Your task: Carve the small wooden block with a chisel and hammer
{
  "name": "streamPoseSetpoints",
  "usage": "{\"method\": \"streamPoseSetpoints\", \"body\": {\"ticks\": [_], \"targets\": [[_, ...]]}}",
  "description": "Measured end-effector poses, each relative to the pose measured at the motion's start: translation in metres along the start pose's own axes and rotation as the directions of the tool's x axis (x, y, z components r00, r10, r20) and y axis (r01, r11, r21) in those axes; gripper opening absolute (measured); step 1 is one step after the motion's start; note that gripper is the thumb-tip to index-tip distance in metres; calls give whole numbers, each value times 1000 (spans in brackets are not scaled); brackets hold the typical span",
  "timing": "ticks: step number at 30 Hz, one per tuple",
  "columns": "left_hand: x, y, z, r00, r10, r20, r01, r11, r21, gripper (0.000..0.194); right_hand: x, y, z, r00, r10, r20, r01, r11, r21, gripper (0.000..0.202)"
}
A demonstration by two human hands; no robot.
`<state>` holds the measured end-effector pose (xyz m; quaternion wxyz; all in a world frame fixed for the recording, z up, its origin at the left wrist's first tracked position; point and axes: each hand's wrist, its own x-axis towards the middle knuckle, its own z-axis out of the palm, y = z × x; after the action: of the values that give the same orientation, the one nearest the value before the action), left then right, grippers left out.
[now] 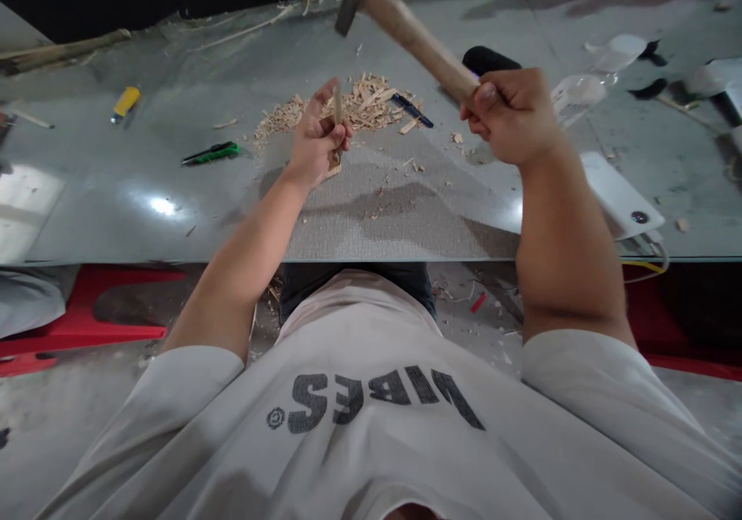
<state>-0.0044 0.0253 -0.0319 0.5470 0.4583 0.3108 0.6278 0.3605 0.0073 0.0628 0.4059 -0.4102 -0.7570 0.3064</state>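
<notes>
Grey tabletop (86,157) bore heaped wood chips (371,103); much cutting seemed done, how much remained I couldn't tell. My left hand's (311,145) fingers pinched an upright tool (338,104) near a wood piece (335,171); my right hand (515,114) clasped a raised hammer (420,39).

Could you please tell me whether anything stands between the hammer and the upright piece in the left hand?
Nothing visible stands between the hammer and the upright piece, though a finger of the left hand rises close beside its top.
</notes>
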Motion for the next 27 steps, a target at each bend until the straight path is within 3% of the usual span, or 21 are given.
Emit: {"method": "streamPoseSetpoints", "body": {"ticks": [3,6,9,15,20,23,27], "targets": [[1,-2,-2,999,-41,-10,40,998,-46,65,1,2,0,1000,2,17,-1,997,-82,87],[-1,1,-3,998,-55,8,55,997,-60,64,2,3,1,999,-34,-34,33,999,-15,97],[-4,6,0,999,-40,9,40,999,-13,62,2,3,3,1000,-2,15,2,1000,-10,102],[-3,8,6,996,-68,-56,70,997,22,69,1,2,4,999,-22,-43,23,999,26,96],[-5,9,8,988,-103,-113,105,994,8,81,0,1,3,1000,-7,5,7,998,-68,87],[-6,12,8,995,-71,-66,74,996,42,74,1,3,3,996,-61,-60,61,998,7,93],[-7,14,8,995,-70,-71,73,996,49,67,1,3,2,1000,0,26,3,995,-98,90]]}}
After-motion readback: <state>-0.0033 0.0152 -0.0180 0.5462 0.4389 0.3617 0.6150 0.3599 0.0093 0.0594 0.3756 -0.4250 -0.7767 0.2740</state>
